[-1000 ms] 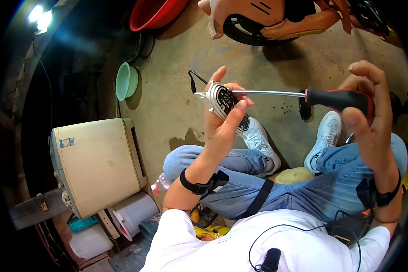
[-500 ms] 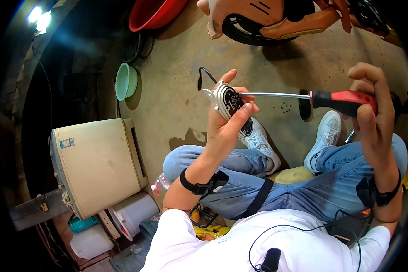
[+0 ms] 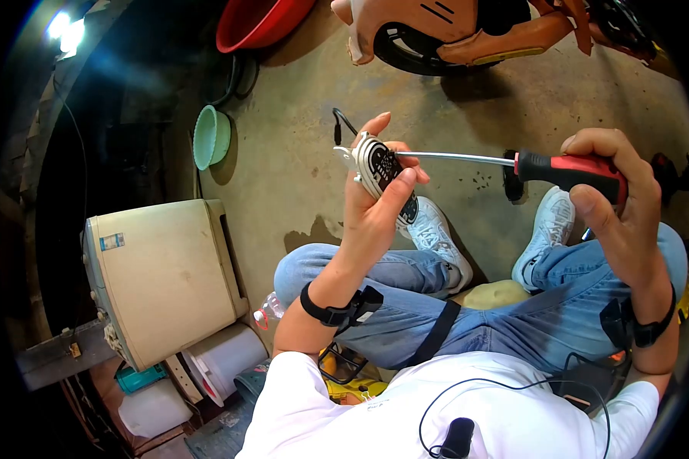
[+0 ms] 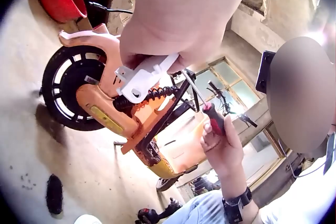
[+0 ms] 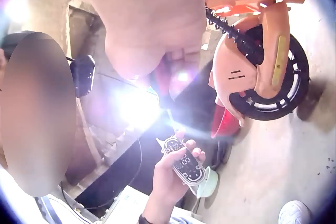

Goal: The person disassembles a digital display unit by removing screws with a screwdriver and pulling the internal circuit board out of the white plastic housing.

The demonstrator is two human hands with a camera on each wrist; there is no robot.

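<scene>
My left hand (image 3: 371, 226) grips an oval display panel (image 3: 382, 164) with a white casing and a black printed face, thumb on its lower edge. A short black cable (image 3: 338, 128) sticks out behind it. The left wrist view shows a white tab (image 4: 137, 88) of the casing under the hand. My right hand (image 3: 637, 222) holds a screwdriver (image 3: 566, 170) by its red and black handle, thumb and fingers around it. The long metal shaft points left, its tip right at the panel's face beside the left fingers. In the right wrist view the panel's face (image 5: 185, 165) shows printed digit segments.
An orange scooter (image 3: 467, 34) stands ahead on the concrete floor. A red basin (image 3: 260, 27) and a green bowl (image 3: 212, 138) lie to its left. A beige boxy appliance (image 3: 164, 279) and a white bucket (image 3: 226, 363) are at the left, near a plastic bottle (image 3: 274, 306).
The screwdriver handle has turned, and my right fingers have shifted their hold on it. The panel and screwdriver moved slightly right, then back left, the tip staying at the panel.
</scene>
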